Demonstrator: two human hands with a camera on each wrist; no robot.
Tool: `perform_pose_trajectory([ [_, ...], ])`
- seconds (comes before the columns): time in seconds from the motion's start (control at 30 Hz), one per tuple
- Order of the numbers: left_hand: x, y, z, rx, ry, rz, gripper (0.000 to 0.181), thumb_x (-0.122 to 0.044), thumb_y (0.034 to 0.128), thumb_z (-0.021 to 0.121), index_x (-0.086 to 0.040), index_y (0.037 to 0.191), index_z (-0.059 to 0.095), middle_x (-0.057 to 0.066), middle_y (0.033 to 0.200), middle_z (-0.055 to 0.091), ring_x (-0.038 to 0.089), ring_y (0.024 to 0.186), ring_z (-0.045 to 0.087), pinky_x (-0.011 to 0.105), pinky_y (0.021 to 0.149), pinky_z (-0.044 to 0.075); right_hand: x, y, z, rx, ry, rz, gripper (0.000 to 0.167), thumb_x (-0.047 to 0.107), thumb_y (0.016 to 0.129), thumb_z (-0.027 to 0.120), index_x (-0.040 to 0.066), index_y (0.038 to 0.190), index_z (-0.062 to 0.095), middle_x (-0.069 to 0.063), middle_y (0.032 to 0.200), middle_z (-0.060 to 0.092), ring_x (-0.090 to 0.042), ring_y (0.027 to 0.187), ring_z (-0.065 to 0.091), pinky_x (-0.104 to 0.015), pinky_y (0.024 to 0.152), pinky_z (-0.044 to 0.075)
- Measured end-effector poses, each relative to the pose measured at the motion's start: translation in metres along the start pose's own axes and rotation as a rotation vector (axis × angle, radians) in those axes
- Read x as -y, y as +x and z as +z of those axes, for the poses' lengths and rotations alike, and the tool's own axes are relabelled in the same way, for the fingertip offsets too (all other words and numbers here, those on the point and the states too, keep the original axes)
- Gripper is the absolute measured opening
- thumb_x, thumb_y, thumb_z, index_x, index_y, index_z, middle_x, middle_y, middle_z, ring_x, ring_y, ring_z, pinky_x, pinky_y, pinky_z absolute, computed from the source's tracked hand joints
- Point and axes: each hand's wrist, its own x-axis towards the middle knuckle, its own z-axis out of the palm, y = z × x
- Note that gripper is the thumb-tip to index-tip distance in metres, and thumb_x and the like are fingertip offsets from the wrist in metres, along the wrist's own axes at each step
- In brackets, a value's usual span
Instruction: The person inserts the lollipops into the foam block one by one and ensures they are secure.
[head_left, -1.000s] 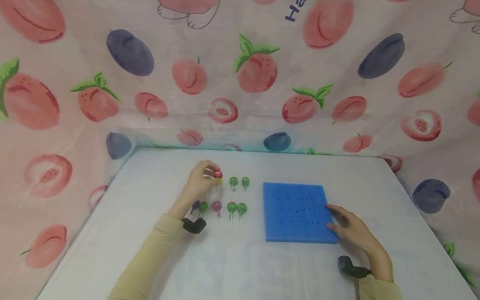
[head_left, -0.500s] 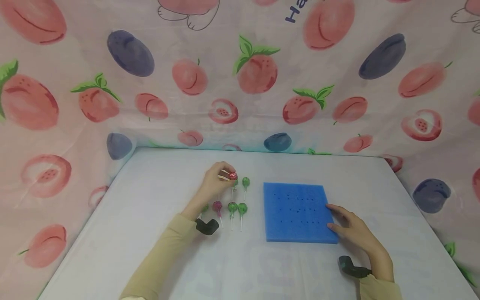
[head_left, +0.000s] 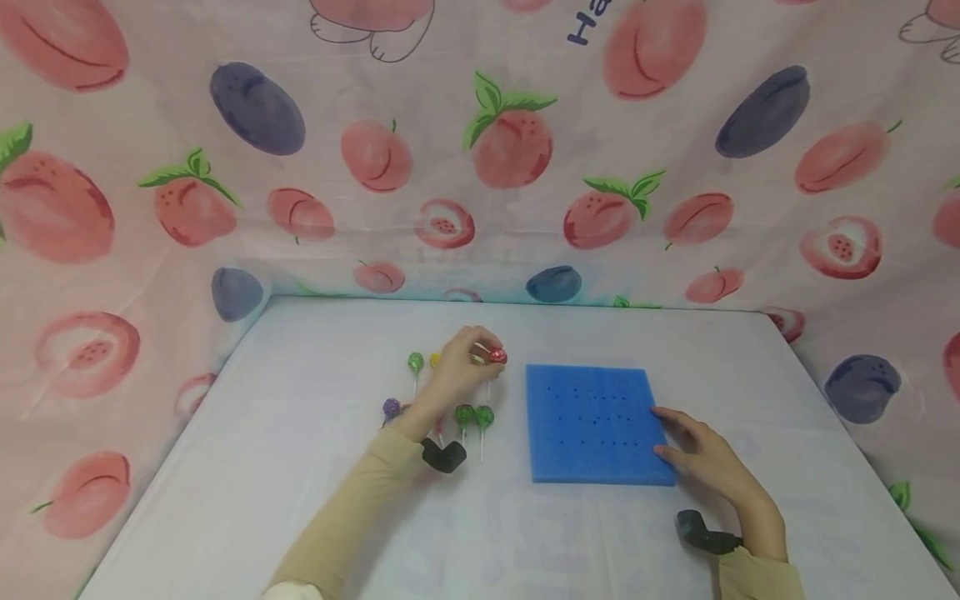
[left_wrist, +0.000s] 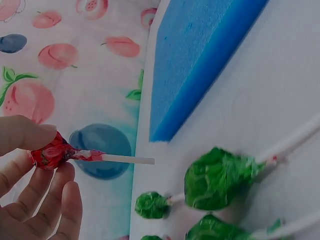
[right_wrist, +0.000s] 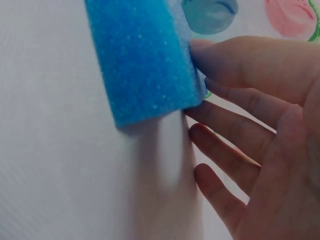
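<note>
Between thumb and fingers my left hand [head_left: 461, 367] pinches a red-wrapped lollipop [head_left: 498, 356] by its candy head, above the table. In the left wrist view, the white stick of this lollipop [left_wrist: 50, 151] points right, away from the fingers. A blue foam board [head_left: 592, 462] with rows of small holes lies flat to the right of that hand. My right hand [head_left: 708, 462] touches the board's right edge with extended fingers and thumb. In the right wrist view, the thumb and fingertips of the right hand [right_wrist: 270, 130] meet the foam's side near a corner.
Several wrapped lollipops lie in two rows under and beside the left arm, among them a green lollipop [head_left: 484, 417], another green lollipop [head_left: 416, 362] and a purple lollipop [head_left: 391, 408]. Some are partly hidden. A fruit-print curtain [head_left: 450, 167] surrounds the white table [head_left: 592, 542].
My left hand has moved right with the red lollipop, passing over the back row toward the foam board. The right hand and the board have stayed in place.
</note>
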Motion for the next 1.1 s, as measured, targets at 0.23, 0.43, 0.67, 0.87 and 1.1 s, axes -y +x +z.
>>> perform_pose_trajectory([
  [0.23, -0.003, 0.003, 0.018, 0.034, 0.000, -0.004, 0.023, -0.009, 0.0828, 0.073, -0.011, 0.103, 0.062, 0.008, 0.107, 0.059, 0.020, 0.092, 0.065, 0.027, 0.076, 0.057, -0.001, -0.001, 0.001, -0.006, 0.007, -0.014, 0.067, 0.029, 0.089, 0.067, 0.003, 0.144, 0.039, -0.030, 0.151, 0.031, -0.053, 0.139, 0.023, -0.068, 0.109, 0.023],
  [0.43, -0.009, 0.003, 0.031, 0.048, -0.019, 0.025, 0.023, -0.009, 0.0831, 0.073, -0.011, 0.103, 0.063, 0.009, 0.107, 0.058, 0.020, 0.092, 0.065, 0.025, 0.075, 0.057, -0.002, -0.001, 0.004, 0.004, 0.012, -0.004, 0.068, 0.031, 0.089, 0.067, 0.004, 0.144, 0.038, -0.029, 0.151, 0.031, -0.053, 0.139, 0.023, -0.068, 0.110, 0.022],
  [0.67, -0.018, 0.007, 0.044, 0.071, -0.018, 0.063, 0.023, -0.011, 0.0837, 0.073, -0.010, 0.104, 0.062, 0.009, 0.108, 0.059, 0.021, 0.096, 0.064, 0.024, 0.080, 0.056, -0.002, -0.001, 0.003, -0.011, -0.010, -0.012, 0.066, 0.030, 0.089, 0.067, 0.005, 0.144, 0.039, -0.029, 0.150, 0.032, -0.054, 0.138, 0.024, -0.070, 0.107, 0.023],
  [0.87, -0.023, 0.010, 0.059, 0.092, -0.023, 0.048, 0.023, -0.011, 0.0839, 0.073, -0.011, 0.104, 0.062, 0.008, 0.109, 0.058, 0.020, 0.097, 0.063, 0.022, 0.080, 0.056, -0.002, -0.001, 0.004, -0.010, -0.002, -0.008, 0.066, 0.030, 0.089, 0.067, 0.005, 0.144, 0.039, -0.030, 0.150, 0.032, -0.054, 0.138, 0.024, -0.070, 0.107, 0.024],
  [1.1, -0.027, 0.016, 0.076, 0.114, -0.054, 0.061, 0.022, -0.008, 0.0839, 0.072, -0.009, 0.104, 0.062, 0.010, 0.109, 0.058, 0.020, 0.096, 0.063, 0.021, 0.080, 0.056, -0.003, -0.002, 0.005, -0.012, 0.006, -0.010, 0.066, 0.030, 0.089, 0.067, 0.005, 0.144, 0.039, -0.030, 0.151, 0.031, -0.054, 0.138, 0.024, -0.069, 0.108, 0.024],
])
